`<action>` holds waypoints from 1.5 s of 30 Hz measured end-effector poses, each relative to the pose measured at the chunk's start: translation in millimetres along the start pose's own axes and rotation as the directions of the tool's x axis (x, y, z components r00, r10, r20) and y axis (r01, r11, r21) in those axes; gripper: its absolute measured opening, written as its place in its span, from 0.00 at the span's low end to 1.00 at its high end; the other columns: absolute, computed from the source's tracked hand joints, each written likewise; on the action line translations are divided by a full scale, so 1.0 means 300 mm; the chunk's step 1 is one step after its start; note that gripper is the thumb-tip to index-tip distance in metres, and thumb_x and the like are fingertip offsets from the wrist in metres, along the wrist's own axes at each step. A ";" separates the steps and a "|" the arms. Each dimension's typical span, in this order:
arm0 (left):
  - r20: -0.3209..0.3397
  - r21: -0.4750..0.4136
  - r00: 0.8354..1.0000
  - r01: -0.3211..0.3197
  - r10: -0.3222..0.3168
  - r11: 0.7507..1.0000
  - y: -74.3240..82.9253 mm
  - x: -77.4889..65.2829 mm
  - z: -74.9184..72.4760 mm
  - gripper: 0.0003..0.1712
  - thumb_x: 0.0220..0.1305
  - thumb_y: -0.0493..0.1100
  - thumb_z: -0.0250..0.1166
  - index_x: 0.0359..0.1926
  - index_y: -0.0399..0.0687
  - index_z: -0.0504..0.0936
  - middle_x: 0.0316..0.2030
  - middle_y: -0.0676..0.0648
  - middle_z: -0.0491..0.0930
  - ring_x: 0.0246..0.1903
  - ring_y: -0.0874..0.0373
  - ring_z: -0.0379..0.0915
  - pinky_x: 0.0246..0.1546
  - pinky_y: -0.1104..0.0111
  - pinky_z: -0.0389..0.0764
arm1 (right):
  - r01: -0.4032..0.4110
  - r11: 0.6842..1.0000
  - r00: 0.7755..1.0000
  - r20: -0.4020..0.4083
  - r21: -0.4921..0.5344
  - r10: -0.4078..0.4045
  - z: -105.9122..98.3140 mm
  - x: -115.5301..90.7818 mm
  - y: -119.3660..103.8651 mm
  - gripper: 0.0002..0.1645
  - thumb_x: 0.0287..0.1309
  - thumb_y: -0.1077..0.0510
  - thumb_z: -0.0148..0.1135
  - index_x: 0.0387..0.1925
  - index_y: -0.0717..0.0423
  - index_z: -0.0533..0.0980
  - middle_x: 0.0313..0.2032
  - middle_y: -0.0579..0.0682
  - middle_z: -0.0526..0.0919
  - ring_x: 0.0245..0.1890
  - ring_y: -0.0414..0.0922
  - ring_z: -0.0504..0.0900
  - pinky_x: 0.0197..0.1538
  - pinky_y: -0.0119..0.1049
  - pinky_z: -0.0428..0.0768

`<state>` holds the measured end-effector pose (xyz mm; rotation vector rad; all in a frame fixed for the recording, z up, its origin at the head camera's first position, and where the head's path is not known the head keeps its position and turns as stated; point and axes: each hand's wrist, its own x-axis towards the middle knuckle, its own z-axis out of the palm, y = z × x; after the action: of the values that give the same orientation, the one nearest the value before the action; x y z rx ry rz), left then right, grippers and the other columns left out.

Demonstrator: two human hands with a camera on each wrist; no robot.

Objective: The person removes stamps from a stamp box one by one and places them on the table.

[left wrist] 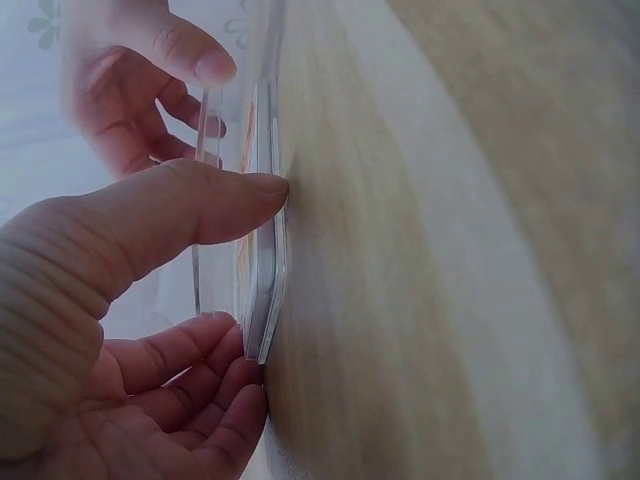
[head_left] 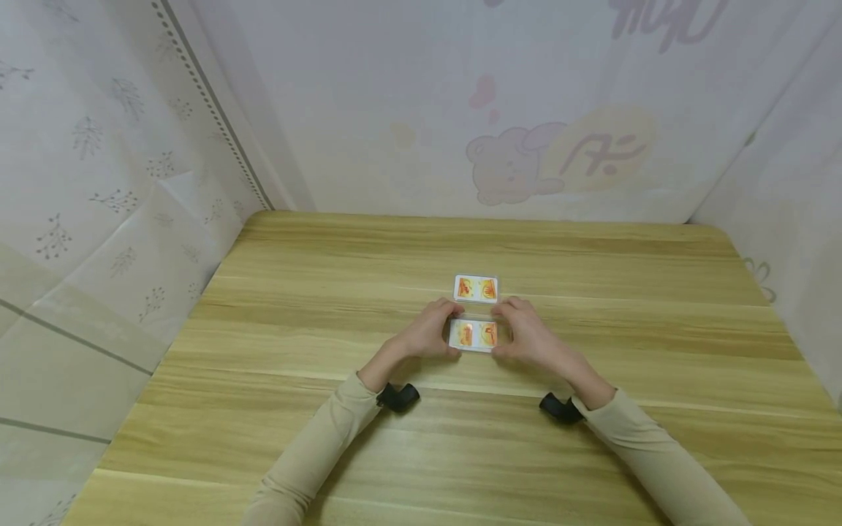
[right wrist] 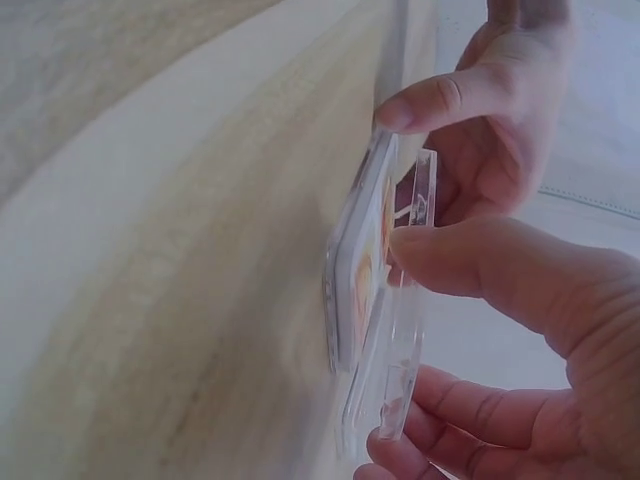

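Note:
A flat clear plastic case with a white insert bearing orange and yellow pictures lies on the table between the two hands. My left hand grips its left end, the thumb against the near long edge and the fingers curled at the far side. Over the case, the right wrist view shows a clear lid raised and tilted, with a gap beneath. My right hand pinches the lid between thumb and fingers at its right end. A similar flat case with two orange pictures lies just beyond.
The wood-grain table reaches back to a pale curtain printed with a bear. Black wrist devices show at the left wrist and the right wrist.

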<state>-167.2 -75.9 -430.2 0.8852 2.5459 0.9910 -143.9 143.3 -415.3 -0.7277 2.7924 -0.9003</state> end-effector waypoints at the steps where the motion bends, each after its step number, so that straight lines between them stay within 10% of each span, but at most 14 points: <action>1: -0.001 -0.003 1.000 -0.001 0.001 1.000 0.000 0.000 0.000 0.39 0.40 0.33 0.76 0.55 0.30 0.68 0.50 0.39 0.70 0.52 0.47 0.63 0.56 0.59 0.65 | -0.003 1.000 1.000 0.001 -0.003 0.003 -0.002 -0.002 0.003 0.37 0.35 0.62 0.74 0.50 0.72 0.71 0.48 0.62 0.73 0.52 0.59 0.68 0.55 0.52 0.69; 45: -0.027 0.019 1.000 -0.007 0.007 1.000 0.010 0.000 0.002 0.35 0.42 0.34 0.75 0.53 0.30 0.70 0.49 0.39 0.72 0.51 0.46 0.66 0.57 0.58 0.65 | -0.011 0.998 0.999 -0.035 -0.069 0.009 -0.138 -0.113 0.099 0.36 0.37 0.62 0.74 0.49 0.74 0.71 0.46 0.66 0.73 0.49 0.63 0.69 0.52 0.57 0.69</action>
<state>-165.6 -73.6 -428.6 0.8924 2.5809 0.9892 -136.8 202.0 -399.9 -0.7140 2.8676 -0.8260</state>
